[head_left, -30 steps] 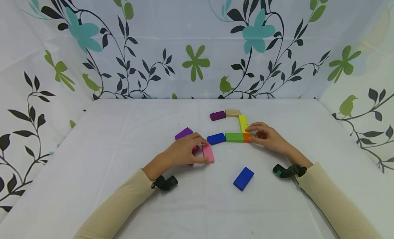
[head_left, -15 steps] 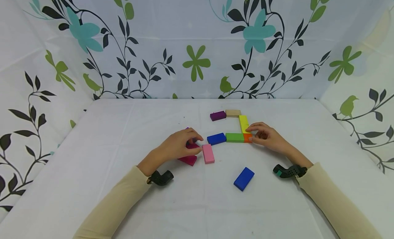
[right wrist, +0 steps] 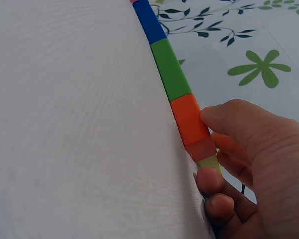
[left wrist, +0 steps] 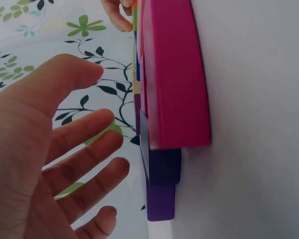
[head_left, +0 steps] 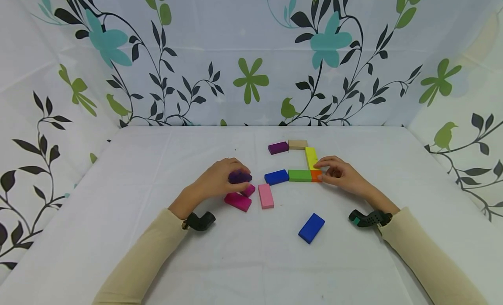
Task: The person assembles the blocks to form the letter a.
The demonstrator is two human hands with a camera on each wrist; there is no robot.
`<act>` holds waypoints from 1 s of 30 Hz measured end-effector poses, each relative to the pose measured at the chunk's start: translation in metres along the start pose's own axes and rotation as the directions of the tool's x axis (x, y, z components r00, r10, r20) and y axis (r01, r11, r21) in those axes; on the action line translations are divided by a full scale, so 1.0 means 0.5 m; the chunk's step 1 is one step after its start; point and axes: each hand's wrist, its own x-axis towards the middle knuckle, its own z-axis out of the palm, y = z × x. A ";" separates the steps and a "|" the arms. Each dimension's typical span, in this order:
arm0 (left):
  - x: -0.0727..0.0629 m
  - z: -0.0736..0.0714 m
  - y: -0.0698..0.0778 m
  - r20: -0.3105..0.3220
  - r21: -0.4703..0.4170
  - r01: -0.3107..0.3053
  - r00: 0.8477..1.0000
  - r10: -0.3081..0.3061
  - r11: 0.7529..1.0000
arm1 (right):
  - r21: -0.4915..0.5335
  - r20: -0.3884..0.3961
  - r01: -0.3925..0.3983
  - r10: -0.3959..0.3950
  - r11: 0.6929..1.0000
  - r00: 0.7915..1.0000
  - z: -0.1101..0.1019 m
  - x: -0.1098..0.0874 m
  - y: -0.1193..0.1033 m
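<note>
Head view: the dark block (head_left: 239,178) is framed by the parted thumb and fingers of the left hand (head_left: 214,180); the orange block (head_left: 315,176) is touched by the right hand (head_left: 342,176). Left wrist view: fingers are spread, nothing held. Right wrist view: the green block (right wrist: 172,69) is butted against the orange block; whether a pinch is applied cannot be told.

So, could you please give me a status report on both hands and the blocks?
Left hand by dark purple block, gripping nothing. Right hand touching orange block. Magenta blocks crowd left hand.
</note>
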 end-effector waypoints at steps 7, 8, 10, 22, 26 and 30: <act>-0.002 -0.004 -0.016 -0.004 -0.003 0.024 1.000 -0.024 1.000 | -0.004 0.001 -0.016 0.016 1.000 1.000 -0.001 0.001 0.000; -0.003 -0.005 -0.018 -0.003 -0.008 0.030 1.000 -0.031 1.000 | -0.004 0.002 -0.013 0.013 1.000 1.000 -0.001 0.001 -0.001; -0.005 -0.006 -0.024 -0.002 -0.017 0.046 0.999 -0.046 0.999 | -0.003 0.002 -0.008 0.008 1.000 1.000 0.000 0.001 -0.001; -0.008 0.000 -0.076 -0.003 -0.213 0.033 0.999 -0.034 0.977 | -0.002 -0.010 0.015 -0.015 1.000 1.000 0.000 -0.001 0.001; -0.009 0.005 -0.088 0.003 -0.321 -0.017 1.000 0.019 0.947 | 0.003 -0.011 0.030 -0.030 1.000 0.999 0.000 -0.002 0.001; -0.014 0.008 -0.095 0.001 -0.400 -0.043 0.999 0.048 0.915 | -0.002 -0.010 0.038 -0.038 0.999 0.999 0.000 -0.002 0.000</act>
